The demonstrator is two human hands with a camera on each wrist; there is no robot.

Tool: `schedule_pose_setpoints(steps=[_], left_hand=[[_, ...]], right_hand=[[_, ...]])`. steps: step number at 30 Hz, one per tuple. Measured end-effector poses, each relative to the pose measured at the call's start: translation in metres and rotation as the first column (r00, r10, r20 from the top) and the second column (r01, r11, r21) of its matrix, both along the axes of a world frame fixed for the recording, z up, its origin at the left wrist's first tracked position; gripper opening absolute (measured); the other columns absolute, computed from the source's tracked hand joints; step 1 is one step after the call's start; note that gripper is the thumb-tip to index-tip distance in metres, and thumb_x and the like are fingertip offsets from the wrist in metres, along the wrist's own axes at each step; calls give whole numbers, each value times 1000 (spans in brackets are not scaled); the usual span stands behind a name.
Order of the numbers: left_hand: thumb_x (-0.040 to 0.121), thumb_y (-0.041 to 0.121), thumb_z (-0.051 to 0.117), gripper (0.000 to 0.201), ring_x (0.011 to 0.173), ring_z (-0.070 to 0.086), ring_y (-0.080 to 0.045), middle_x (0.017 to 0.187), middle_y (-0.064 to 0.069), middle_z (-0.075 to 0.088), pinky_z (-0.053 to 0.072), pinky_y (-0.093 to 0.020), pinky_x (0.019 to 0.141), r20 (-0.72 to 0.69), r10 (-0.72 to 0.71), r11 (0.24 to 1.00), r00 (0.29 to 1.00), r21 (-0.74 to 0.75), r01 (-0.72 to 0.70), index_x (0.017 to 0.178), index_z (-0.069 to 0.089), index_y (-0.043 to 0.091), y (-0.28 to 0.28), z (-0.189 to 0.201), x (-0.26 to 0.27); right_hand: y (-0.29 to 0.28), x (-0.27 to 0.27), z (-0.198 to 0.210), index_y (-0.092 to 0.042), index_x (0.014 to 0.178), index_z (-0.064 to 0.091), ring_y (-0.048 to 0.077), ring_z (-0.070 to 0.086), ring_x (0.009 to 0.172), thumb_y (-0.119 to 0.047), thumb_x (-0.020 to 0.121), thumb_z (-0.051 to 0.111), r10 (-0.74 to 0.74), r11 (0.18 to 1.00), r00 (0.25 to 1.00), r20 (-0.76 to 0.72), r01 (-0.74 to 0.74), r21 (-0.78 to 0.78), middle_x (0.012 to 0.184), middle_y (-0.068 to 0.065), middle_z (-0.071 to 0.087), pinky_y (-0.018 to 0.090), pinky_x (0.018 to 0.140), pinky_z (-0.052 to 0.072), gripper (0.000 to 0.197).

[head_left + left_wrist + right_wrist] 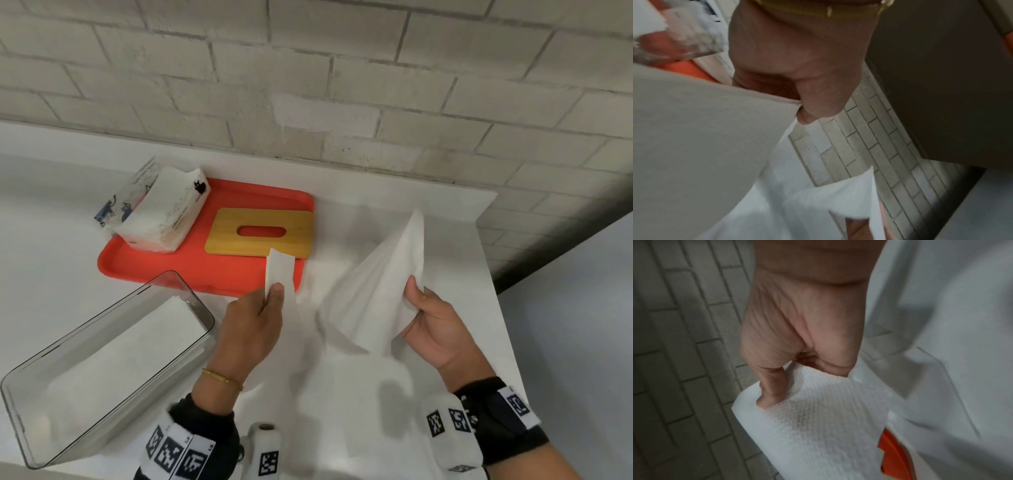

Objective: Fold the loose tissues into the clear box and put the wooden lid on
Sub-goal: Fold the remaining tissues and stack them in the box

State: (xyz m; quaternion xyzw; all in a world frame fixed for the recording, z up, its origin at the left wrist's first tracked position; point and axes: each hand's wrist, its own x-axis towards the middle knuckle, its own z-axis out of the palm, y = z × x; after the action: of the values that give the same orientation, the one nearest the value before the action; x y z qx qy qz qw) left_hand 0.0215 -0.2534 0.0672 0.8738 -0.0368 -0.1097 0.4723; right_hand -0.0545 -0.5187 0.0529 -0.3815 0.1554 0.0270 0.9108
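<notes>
Tissue: held above the desk, left hand and right hand each pinching an edge. Box at 8 o'clock, some tissues inside; lid at 11 on the tray. Risk: uneven pull tears or skews the fold.

Embossed paper tissue, smooth wooden lid, glossy clear plastic box.

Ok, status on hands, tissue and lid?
Left hand and right hand pinch one tissue. Clear box part filled. Wooden lid on tray, unobstructed.
</notes>
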Motion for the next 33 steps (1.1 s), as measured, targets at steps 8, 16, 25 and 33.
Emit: schedule_pose_setpoints(steps=[8, 16, 25, 33], left_hand=[[106, 50, 53, 52, 61, 46, -11, 61, 9, 45, 36, -31, 64, -197, -139, 932, 971, -358, 60, 66, 46, 18, -24, 9, -3], [106, 63, 36, 63, 122, 71, -30, 132, -9, 74, 50, -54, 109, -498, -238, 687, 834, -693, -218, 141, 64, 19, -36, -1, -14], [103, 67, 39, 72, 131, 62, -42, 141, -21, 65, 42, -64, 116, -536, -365, 646, 761, -735, -207, 142, 64, 12, -26, -23, -10], [105, 41, 57, 48, 122, 69, -41, 132, -21, 71, 51, -57, 107, -519, -242, 655, 820, -711, -257, 137, 67, 7, -13, -42, -15]], right_hand=[[19, 7, 17, -5, 119, 75, 33, 73, 112, -26, 89, 75, 188, 905, 977, -102, -212, -369, 123, 20, 74, 40, 93, 60, 37], [46, 23, 27, -10, 126, 71, 29, 73, 116, -14, 98, 72, 300, 746, 938, -176, -345, -569, 121, 10, 77, 50, 107, 54, 28], [57, 28, 30, -14, 129, 68, 29, 72, 116, -13, 97, 75, 470, 553, 863, -184, -450, -701, 123, 8, 76, 54, 106, 54, 33], [69, 25, 22, -20, 121, 71, 20, 76, 105, -25, 85, 86, 482, 462, 821, -306, -535, -707, 111, 0, 80, 46, 96, 61, 39]])
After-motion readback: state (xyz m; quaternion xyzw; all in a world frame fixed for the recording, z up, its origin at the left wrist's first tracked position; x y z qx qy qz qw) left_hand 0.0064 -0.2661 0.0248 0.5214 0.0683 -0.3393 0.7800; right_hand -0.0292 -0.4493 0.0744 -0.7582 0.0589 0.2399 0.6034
